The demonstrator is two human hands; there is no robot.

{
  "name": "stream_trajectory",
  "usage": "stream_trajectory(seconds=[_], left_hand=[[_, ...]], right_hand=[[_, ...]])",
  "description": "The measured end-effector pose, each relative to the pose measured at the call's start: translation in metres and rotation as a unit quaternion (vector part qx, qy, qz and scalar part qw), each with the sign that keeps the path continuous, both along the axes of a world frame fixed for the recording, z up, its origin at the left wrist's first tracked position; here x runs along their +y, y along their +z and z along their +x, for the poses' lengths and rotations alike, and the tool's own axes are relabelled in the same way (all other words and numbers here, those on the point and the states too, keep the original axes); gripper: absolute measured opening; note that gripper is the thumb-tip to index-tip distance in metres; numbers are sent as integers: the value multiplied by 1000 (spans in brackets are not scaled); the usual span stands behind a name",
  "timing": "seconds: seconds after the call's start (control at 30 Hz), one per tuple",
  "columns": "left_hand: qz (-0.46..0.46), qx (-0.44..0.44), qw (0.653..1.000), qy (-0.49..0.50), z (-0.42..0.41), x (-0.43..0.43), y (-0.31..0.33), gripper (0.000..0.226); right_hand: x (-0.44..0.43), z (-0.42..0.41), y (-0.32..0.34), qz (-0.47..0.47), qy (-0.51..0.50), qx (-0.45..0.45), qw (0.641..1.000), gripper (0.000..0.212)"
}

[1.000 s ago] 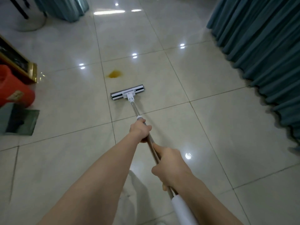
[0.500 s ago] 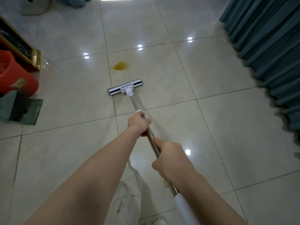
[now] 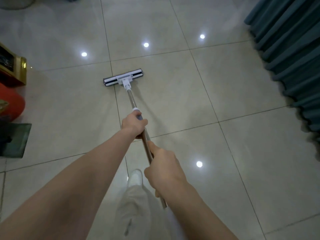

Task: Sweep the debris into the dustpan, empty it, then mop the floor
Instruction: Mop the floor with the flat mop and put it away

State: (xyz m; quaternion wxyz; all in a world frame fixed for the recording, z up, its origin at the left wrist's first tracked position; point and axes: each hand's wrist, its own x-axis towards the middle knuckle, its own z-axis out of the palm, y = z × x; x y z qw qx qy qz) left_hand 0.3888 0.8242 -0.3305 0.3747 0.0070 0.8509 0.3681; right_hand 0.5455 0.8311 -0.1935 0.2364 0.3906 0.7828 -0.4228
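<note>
A flat mop with a white and grey head (image 3: 123, 78) lies on the glossy beige tile floor (image 3: 225, 94) ahead of me. Its metal handle (image 3: 132, 99) runs back toward me. My left hand (image 3: 133, 125) grips the handle near its grey collar. My right hand (image 3: 163, 168) grips it lower down, closer to my body. The brown stain seen earlier is not visible; the mop head sits about where it was. A dark green dustpan (image 3: 14, 140) lies on the floor at the left edge.
A red bucket (image 3: 10, 103) and a gold-framed cabinet corner (image 3: 19, 70) stand at the left. Teal curtains (image 3: 290, 54) hang along the right side. My white shoe (image 3: 135, 177) and light trouser leg show between my arms.
The mop head has been pushed forward over the spot where the brown stain was, and the stain no longer shows. I have stepped forward; my shoe has come into view.
</note>
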Motion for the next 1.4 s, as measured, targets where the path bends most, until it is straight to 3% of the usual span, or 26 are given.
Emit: stream_trajectory(seconds=[0.33,0.47,0.6,0.83,1.0,1.13,1.3,1.4], left_hand=[[20,-10,999,26,-203,74,-6,26],[6,-15,1000,17,-224,75,-11,20],[-6,-35,999,0,-195,59,-18,27],[-5,-59,998,-8,-79,28,-9,36],[-1,-70,997,14,10,12,3,34],[11,-83,996,31,57,-5,17,39],[37,-77,995,58,84,-14,33,35],[62,-71,990,106,67,-9,37,31]], right_hand=[[76,-209,-37,41,22,21,999,63],[72,-229,-49,35,20,20,999,76],[53,-188,-52,11,8,27,1000,92],[29,-63,-32,-17,9,-24,1000,86],[19,42,4,-73,-6,-37,997,67],[1,101,28,-65,14,-31,997,54],[-1,114,46,-29,6,11,1000,25],[5,91,45,-32,-6,15,999,26]])
